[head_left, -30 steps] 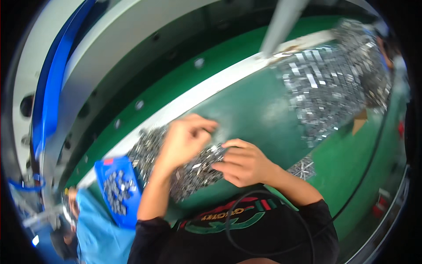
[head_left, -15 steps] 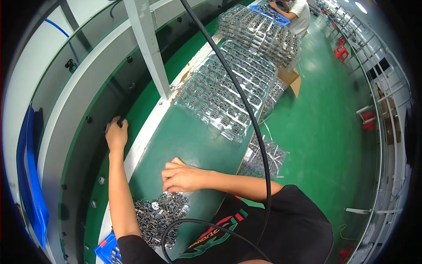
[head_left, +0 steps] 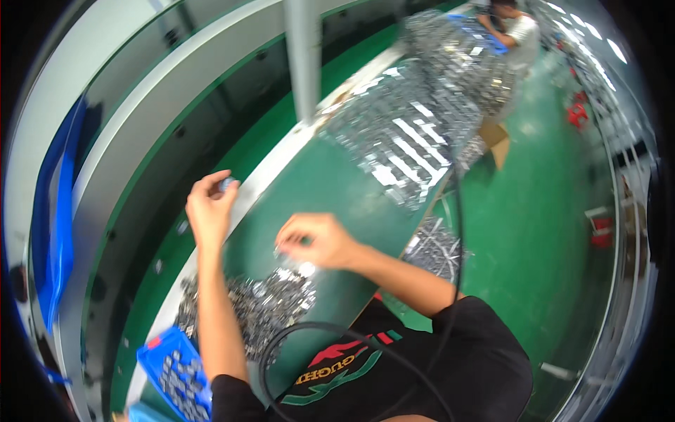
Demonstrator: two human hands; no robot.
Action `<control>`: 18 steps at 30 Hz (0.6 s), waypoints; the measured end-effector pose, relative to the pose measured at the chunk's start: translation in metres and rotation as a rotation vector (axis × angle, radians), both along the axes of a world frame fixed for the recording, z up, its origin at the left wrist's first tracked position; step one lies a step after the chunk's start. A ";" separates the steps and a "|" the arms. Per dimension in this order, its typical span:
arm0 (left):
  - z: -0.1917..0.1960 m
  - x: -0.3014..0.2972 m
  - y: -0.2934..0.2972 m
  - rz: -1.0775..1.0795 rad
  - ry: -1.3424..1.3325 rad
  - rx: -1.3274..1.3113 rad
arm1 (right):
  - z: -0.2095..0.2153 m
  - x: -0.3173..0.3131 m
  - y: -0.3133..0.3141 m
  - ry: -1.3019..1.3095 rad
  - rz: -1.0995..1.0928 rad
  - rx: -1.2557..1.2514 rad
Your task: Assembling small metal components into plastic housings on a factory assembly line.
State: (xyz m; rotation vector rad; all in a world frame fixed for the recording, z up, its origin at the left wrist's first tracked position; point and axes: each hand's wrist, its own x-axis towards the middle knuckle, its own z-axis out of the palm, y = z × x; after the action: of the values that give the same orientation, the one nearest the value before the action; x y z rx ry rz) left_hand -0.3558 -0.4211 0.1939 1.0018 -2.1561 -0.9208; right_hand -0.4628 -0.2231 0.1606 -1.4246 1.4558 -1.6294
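Note:
Over the white edge between the conveyor and the green worktop, my left hand (head_left: 209, 214) is closed in a pinch on a small dark part (head_left: 226, 184) with a bluish glint. My right hand (head_left: 320, 240) hovers above the worktop (head_left: 264, 228), thumb and fingertips pinched round a small shiny metal part (head_left: 281, 252); blur hides its exact shape. Just below the right hand lies a loose heap of small metal parts (head_left: 274, 309). My left forearm covers part of this heap.
A blue bin (head_left: 156, 350) with dark small parts stands at lower left. Small parts (head_left: 158, 266) ride the curved conveyor. Clear plastic trays (head_left: 401, 133) of parts lie farther up, stacked at the back. A black cable (head_left: 458, 225) hangs at right. Another person (head_left: 519, 35) works beyond.
My left hand has come off the conveyor toward the worktop edge with the dark part. My right hand has risen from the heap holding a shiny part. The whole view has shifted.

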 end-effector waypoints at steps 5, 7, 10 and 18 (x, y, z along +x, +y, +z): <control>0.018 0.066 0.078 -0.115 0.246 0.155 | 0.013 0.000 -0.023 -0.348 0.037 -0.016; 0.026 0.079 0.094 -0.065 0.267 0.253 | 0.029 0.005 -0.030 -0.280 0.055 -0.026; 0.024 0.101 0.101 -0.041 0.359 0.257 | 0.049 0.023 -0.043 -0.026 0.100 -0.075; 0.010 0.107 0.117 0.044 0.521 0.260 | 0.048 0.049 -0.047 0.248 0.118 -0.158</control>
State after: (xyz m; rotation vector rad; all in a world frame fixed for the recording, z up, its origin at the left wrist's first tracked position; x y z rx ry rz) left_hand -0.2489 -0.3037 0.2042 0.8072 -1.6031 -1.2995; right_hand -0.4138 -0.2705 0.2087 -1.8206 1.3672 -1.5668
